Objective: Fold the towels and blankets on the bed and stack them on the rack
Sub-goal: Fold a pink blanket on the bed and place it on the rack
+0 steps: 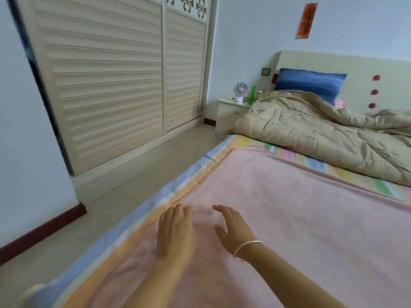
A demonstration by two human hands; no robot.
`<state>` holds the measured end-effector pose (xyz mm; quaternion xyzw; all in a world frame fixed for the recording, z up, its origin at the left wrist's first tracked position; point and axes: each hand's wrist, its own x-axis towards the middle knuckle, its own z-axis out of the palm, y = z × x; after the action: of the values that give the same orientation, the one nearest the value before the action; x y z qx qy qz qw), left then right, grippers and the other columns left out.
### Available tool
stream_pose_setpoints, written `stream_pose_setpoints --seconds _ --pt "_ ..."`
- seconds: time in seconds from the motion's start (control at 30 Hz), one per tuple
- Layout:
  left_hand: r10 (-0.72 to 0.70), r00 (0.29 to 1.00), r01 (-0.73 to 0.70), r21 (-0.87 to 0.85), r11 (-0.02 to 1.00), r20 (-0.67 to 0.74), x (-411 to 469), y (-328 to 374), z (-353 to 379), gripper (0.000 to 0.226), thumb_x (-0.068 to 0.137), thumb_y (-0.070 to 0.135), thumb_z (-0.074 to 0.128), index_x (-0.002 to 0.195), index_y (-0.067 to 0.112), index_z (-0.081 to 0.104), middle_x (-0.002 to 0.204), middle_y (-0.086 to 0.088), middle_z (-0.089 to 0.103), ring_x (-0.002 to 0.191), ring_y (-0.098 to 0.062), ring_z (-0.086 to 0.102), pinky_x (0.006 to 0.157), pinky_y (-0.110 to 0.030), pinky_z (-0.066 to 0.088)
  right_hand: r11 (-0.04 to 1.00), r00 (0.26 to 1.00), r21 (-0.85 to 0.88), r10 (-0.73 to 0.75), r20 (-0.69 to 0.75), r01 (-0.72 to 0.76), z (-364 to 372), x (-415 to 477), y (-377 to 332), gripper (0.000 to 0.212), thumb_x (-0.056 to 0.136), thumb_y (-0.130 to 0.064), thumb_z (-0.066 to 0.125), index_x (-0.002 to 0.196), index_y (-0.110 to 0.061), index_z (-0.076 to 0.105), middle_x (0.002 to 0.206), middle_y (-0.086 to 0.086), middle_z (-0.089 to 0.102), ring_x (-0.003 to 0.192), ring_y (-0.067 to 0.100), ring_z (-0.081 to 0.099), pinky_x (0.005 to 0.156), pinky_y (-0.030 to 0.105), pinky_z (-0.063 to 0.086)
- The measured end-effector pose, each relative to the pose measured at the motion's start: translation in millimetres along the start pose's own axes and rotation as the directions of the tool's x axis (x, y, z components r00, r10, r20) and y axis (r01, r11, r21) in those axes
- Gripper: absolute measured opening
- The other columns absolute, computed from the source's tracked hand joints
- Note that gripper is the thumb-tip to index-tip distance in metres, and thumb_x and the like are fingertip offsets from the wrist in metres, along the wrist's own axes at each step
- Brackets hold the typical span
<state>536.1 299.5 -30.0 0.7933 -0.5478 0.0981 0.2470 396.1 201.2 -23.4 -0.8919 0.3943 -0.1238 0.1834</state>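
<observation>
Head: pink blanket (289, 218) aligned with bed (278, 152)

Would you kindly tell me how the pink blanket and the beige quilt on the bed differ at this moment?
The pink blanket lies spread flat and smooth; the beige quilt is bunched and rumpled near the blue pillow. The blanket looks thin, the quilt puffy and stitched. The left hand and right hand are open over the blanket; none is at the quilt. Both lie on the striped sheet, neither neatly folded.

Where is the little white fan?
In the head view, the fan stands on the white nightstand at the far left of the bed, beside a green bottle.
</observation>
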Motion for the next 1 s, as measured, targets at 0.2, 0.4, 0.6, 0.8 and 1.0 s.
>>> stream_pose_setpoints --seconds 0.2,0.4,0.6,0.8,1.0 --pt "0.291 0.955 -0.273 -0.204 0.940 0.063 3.7 152.7 16.4 0.029 0.094 0.012 0.045 0.117 0.027 0.056 0.121 0.011 0.050 0.108 -0.013 0.052 0.100 -0.024 0.032 0.903 0.920 -0.178 0.384 -0.075 -0.391 -76.2 -106.3 124.9 0.055 0.101 -0.041 0.038 0.151 -0.030 0.020 0.161 -0.005 0.013 0.148 0.018 0.009 0.118 0.031 0.015" --pt "0.454 0.886 -0.386 -0.391 0.836 0.096 -34.4 316.0 57.5 0.033 0.093 0.012 0.039 0.119 0.027 0.055 0.123 0.013 0.048 0.108 -0.012 0.050 0.094 -0.020 0.032 0.676 0.719 -0.253 0.675 -0.166 -0.692 -147.4 -221.5 262.5 0.058 0.101 -0.051 0.026 0.153 -0.033 0.008 0.162 -0.002 -0.002 0.149 0.021 -0.002 0.121 0.037 0.006" --pt "0.519 0.843 -0.399 -0.479 0.781 0.144 -67.1 449.9 123.1 0.034 0.089 0.015 0.043 0.118 0.030 0.054 0.122 0.017 0.049 0.111 -0.007 0.050 0.095 -0.017 0.034 0.538 0.572 -0.201 0.798 -0.189 -0.818 -191.7 -300.7 393.5 0.058 0.101 -0.052 0.020 0.154 -0.033 0.006 0.162 -0.001 -0.006 0.149 0.023 -0.006 0.120 0.038 0.003" --pt "0.558 0.822 -0.466 -0.431 0.773 0.111 -53.1 566.7 202.9 0.030 0.047 0.023 0.061 0.075 0.030 0.067 0.086 0.016 0.065 0.073 -0.006 0.066 0.064 -0.016 0.052 0.614 0.649 -0.218 0.743 -0.166 -0.759 -225.5 -310.2 494.4 0.061 0.099 -0.056 0.019 0.154 -0.034 0.003 0.162 -0.003 -0.008 0.149 0.020 -0.010 0.120 0.037 -0.004" --pt "0.439 0.896 -0.380 -0.393 0.837 0.067 16.7 652.8 267.1 0.021 0.090 0.025 0.047 0.108 0.030 0.057 0.116 0.013 0.057 0.108 -0.013 0.056 0.088 -0.029 0.043 0.709 0.720 -0.167 0.623 -0.307 -0.685 -273.6 -260.5 597.9 0.059 0.101 -0.046 0.031 0.153 -0.029 0.009 0.162 -0.002 0.000 0.149 0.020 -0.001 0.120 0.032 0.006"
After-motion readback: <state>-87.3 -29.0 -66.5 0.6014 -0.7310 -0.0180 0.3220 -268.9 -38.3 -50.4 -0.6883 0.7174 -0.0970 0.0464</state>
